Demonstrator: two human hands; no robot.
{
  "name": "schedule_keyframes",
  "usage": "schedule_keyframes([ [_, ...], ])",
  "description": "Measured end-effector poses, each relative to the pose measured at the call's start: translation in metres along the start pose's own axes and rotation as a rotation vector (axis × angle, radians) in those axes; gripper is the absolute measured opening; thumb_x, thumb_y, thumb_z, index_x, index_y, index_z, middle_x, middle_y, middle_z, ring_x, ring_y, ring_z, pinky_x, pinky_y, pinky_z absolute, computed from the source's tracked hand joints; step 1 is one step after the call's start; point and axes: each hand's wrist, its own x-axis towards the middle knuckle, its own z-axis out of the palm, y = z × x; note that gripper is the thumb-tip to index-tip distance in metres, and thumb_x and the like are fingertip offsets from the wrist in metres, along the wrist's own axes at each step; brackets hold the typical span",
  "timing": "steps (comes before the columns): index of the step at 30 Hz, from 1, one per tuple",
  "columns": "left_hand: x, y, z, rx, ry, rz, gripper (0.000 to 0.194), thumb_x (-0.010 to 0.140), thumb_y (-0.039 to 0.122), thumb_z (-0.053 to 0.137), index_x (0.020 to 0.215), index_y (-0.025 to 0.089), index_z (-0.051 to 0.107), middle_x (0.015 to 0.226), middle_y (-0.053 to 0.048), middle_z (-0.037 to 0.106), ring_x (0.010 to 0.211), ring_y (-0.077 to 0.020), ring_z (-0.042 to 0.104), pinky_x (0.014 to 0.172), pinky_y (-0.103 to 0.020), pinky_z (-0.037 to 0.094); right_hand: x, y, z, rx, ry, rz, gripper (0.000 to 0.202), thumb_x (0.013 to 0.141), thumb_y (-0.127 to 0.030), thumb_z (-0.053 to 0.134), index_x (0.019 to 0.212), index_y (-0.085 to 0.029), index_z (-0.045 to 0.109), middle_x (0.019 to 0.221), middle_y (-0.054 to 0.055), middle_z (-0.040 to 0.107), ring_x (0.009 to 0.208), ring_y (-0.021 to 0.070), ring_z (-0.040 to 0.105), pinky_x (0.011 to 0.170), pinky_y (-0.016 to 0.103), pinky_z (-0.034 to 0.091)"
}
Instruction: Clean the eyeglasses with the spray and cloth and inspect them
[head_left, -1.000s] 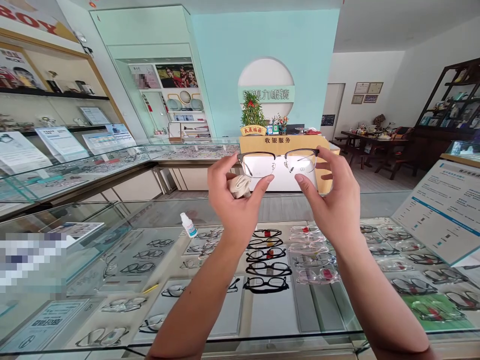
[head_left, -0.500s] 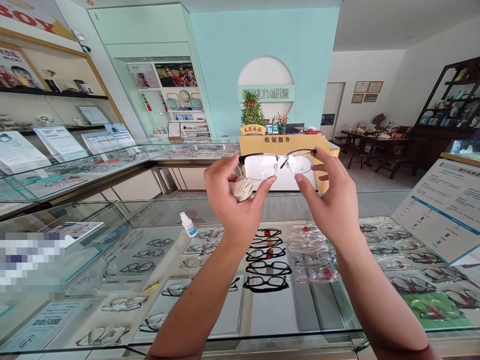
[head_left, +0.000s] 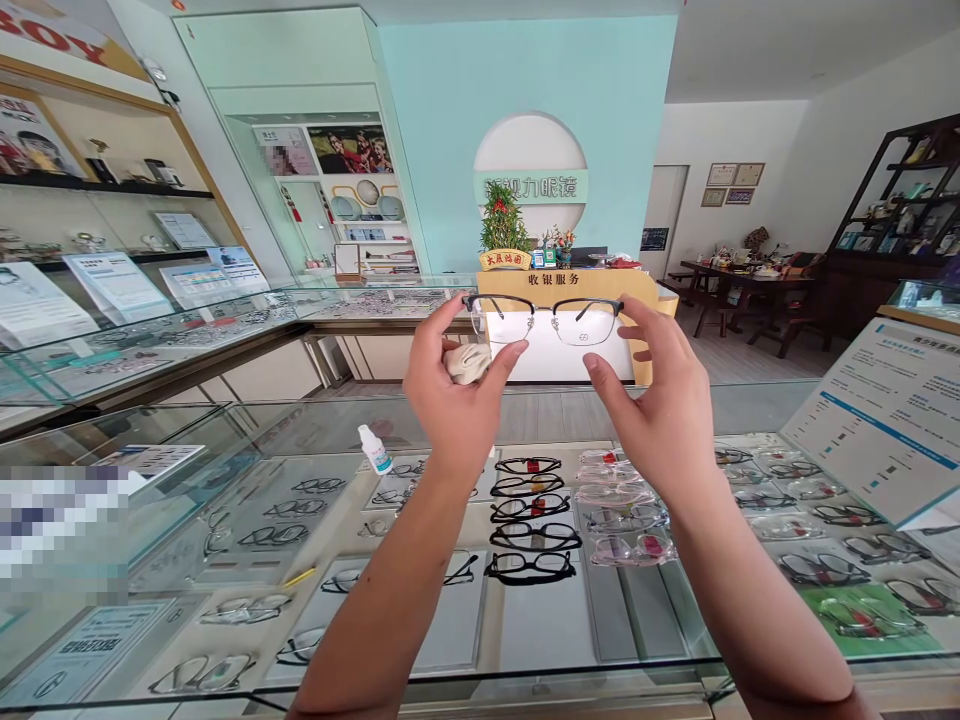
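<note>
A pair of half-rim glasses (head_left: 543,318) with a dark upper frame and clear lenses is held up above the glass counter, between both hands. My left hand (head_left: 459,385) grips its left end, thumb at the lower rim, and also has a crumpled cream cloth (head_left: 468,363) tucked in the palm. My right hand (head_left: 660,385) pinches the right end near the hinge with its fingers, its thumb apart below the lens. The temples are folded behind the lenses.
Under the glass counter (head_left: 555,400) lie rows of glasses (head_left: 534,537). A white spray bottle (head_left: 374,451) stands left of my left forearm. An information board (head_left: 881,420) stands at right. A cash desk (head_left: 637,290) is beyond.
The glasses have turned to a more level, front-on view and moved slightly left and up. Both hands have shifted a little left, and my right thumb is farther from the lens.
</note>
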Motion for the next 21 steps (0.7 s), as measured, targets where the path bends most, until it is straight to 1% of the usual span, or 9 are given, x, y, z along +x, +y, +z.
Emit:
schedule_keyframes([
  [5,0.003,0.002,-0.001,-0.026,0.019,-0.040,0.070,0.094,0.061,0.093,0.150,0.028,0.068,0.152,-0.011,0.074,0.139,-0.0324,0.071,0.115,-0.048,0.062,0.000,-0.001,0.001,-0.018,0.001,-0.030,0.056,0.111,-0.043,0.068,0.164,-0.029,0.059,0.150,0.017,0.076,0.125,0.0361,0.077,0.099,0.057,0.068],
  [7,0.005,0.005,-0.001,-0.049,0.018,-0.071,0.070,0.092,0.061,0.094,0.148,0.027,0.070,0.151,-0.011,0.075,0.143,-0.0330,0.069,0.119,-0.048,0.061,-0.001,0.000,0.001,-0.024,0.008,-0.047,0.057,0.110,-0.043,0.068,0.165,-0.029,0.059,0.150,0.017,0.076,0.124,0.0360,0.077,0.098,0.057,0.068],
  [10,0.007,0.004,-0.001,-0.107,0.011,-0.109,0.070,0.089,0.060,0.097,0.145,0.026,0.072,0.148,-0.010,0.076,0.142,-0.0326,0.070,0.122,-0.049,0.059,-0.001,0.000,0.002,-0.021,0.018,-0.061,0.057,0.110,-0.042,0.069,0.165,-0.030,0.060,0.149,0.017,0.076,0.125,0.0359,0.077,0.098,0.057,0.068],
  [13,0.011,-0.001,-0.002,-0.150,-0.005,-0.126,0.070,0.086,0.061,0.099,0.140,0.026,0.074,0.143,-0.010,0.077,0.139,-0.0329,0.071,0.122,-0.051,0.060,-0.001,0.000,0.002,0.003,0.021,-0.068,0.056,0.110,-0.042,0.069,0.164,-0.032,0.061,0.149,0.016,0.075,0.127,0.0359,0.076,0.101,0.059,0.068],
  [17,0.017,-0.008,-0.003,-0.181,-0.030,-0.144,0.071,0.081,0.063,0.101,0.135,0.025,0.075,0.139,-0.010,0.077,0.136,-0.0336,0.072,0.115,-0.050,0.065,0.000,-0.001,0.001,0.033,0.014,-0.072,0.054,0.110,-0.041,0.069,0.163,-0.031,0.062,0.149,0.015,0.074,0.128,0.0350,0.075,0.103,0.059,0.068],
  [21,0.018,-0.009,-0.003,-0.193,-0.039,-0.143,0.068,0.083,0.059,0.101,0.135,0.024,0.075,0.135,-0.010,0.077,0.130,-0.0316,0.073,0.110,-0.048,0.066,0.000,0.000,0.003,0.044,0.008,-0.053,0.052,0.110,-0.043,0.069,0.161,-0.032,0.064,0.147,0.015,0.075,0.127,0.0344,0.075,0.103,0.059,0.067],
])
